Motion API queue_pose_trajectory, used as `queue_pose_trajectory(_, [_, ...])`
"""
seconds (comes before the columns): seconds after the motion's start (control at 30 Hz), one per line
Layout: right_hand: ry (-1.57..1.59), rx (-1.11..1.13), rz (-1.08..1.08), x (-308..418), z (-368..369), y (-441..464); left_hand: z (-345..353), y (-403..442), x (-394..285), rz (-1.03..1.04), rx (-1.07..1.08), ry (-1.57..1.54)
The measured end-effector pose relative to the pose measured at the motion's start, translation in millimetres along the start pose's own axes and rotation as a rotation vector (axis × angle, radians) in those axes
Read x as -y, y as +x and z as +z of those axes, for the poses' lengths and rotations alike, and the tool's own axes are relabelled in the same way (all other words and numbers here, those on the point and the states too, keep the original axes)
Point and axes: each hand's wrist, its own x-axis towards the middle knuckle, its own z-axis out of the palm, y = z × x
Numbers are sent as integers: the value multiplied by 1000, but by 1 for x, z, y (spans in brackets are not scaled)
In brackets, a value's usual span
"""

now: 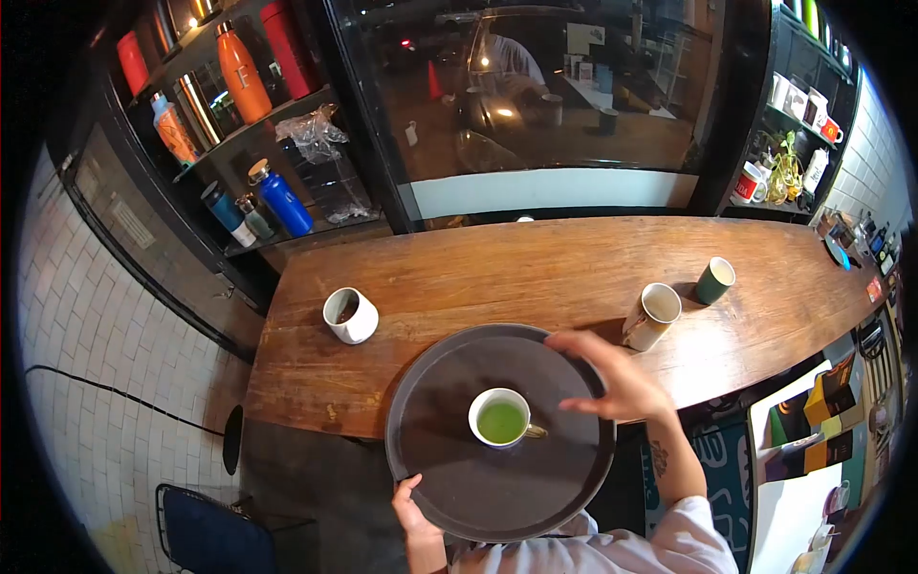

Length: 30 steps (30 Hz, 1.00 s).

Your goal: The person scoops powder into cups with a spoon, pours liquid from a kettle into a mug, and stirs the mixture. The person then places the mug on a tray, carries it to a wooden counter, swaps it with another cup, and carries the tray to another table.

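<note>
A round dark serving tray (435,478) is held level in front of me, its far part over the wooden counter. My left hand (414,515) grips its near-left rim, thumb on top and the other fingers hidden underneath. On the tray stands a white cup (501,417) with green liquid inside and a gold-coloured handle pointing right. Over the tray's right side is my right hand (617,379), fingers and thumb spread, with nothing between them. Its thumb is near the cup but apart from it. Whether its fingertips touch the tray's rim I cannot tell.
On the wooden counter (478,277) stand a white cup (351,316) with dark contents at left, a tall patterned cup (652,317) and a dark green cup (715,280) at right. Shelves of bottles (244,75) rise at back left. A blue-backed chair (215,531) stands lower left.
</note>
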Motion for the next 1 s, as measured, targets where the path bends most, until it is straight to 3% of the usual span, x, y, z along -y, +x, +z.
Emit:
queue_pose_trajectory(0.03, [1, 1, -2, -6, 14, 9, 0, 1, 0, -17, 14, -9])
queue_pose_trajectory(0.1, [342, 304, -33, -20, 38, 25, 2, 0, 1, -33, 26, -26])
queue_pose_trajectory(0.2, [288, 500, -135, -27, 42, 44, 2, 1, 0, -25, 6, -15])
queue_pose_trajectory(0.37, [442, 596, -189, -36, 54, 63, 4, 2, 6, 87, -54, 46])
queue_pose_trajectory(0.57, [459, 629, -182, -36, 58, 64, 15, -6, 1, 24, 10, 14])
queue_pose_trajectory(0.67, [390, 510, -149, -37, 50, 60, 17, -9, 0, 5, 55, -31])
queue_pose_trajectory(1.0, [139, -481, 100, -58, 16, 81, 18, -16, 9, 122, 27, -1])
